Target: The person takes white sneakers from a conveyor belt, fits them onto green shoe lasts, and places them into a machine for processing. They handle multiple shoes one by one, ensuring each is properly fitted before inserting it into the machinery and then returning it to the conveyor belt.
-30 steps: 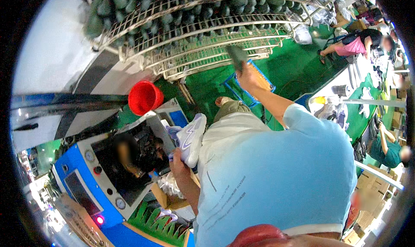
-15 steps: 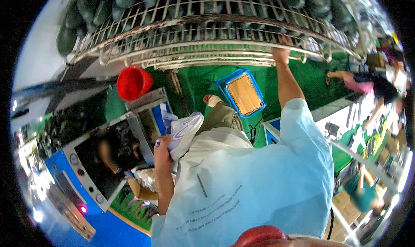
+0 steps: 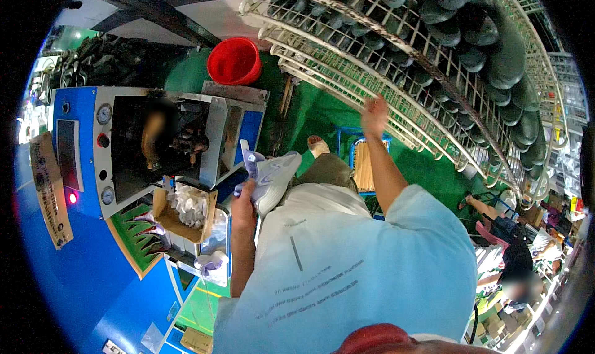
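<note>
While the left hand (image 3: 243,196) grips it, the white shoe (image 3: 271,179) points upper-right

So counting what's showing here: one white shoe (image 3: 271,179), sitting in one left hand (image 3: 244,196), plus one right hand (image 3: 374,115) reaching up at the rack (image 3: 347,75). One red bucket (image 3: 234,61) is standing on the floor. One blue machine (image 3: 87,187) is sitting at left, with three round gauges showing on its panel and one red light (image 3: 73,197) glowing. One open cardboard box (image 3: 184,209) of white bits is sitting beside it. One blue-framed crate (image 3: 362,168) is lying below. The rack is carrying loads of dark lasts (image 3: 496,50), too many for counting. At least two other people are sitting at far right.
</note>
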### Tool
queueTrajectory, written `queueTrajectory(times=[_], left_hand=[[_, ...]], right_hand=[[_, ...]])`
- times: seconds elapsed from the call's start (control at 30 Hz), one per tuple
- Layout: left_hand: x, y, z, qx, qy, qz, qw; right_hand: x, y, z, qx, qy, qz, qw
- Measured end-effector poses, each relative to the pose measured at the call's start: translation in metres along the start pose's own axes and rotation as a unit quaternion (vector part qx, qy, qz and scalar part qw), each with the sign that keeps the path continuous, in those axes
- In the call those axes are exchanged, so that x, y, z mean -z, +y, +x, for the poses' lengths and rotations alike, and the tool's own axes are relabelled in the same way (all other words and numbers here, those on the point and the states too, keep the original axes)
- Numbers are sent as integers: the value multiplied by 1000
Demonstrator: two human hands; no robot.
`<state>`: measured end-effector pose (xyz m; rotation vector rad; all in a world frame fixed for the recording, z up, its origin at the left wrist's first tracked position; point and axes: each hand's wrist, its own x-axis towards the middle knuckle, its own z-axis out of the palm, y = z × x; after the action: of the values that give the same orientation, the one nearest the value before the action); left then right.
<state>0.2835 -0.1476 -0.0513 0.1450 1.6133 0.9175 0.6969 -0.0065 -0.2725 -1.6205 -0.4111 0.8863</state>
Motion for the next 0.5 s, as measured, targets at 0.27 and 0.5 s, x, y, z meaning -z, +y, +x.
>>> queueTrajectory(times=[0.27,0.5], left_hand=[[65,-10,0,22,-54,-89,994],[94,9,0,-26,-49,126,990]], right_hand=[[-235,-97,44,-3,-117,-364,924],[-259,-93,36,-82,-75,-99,989]])
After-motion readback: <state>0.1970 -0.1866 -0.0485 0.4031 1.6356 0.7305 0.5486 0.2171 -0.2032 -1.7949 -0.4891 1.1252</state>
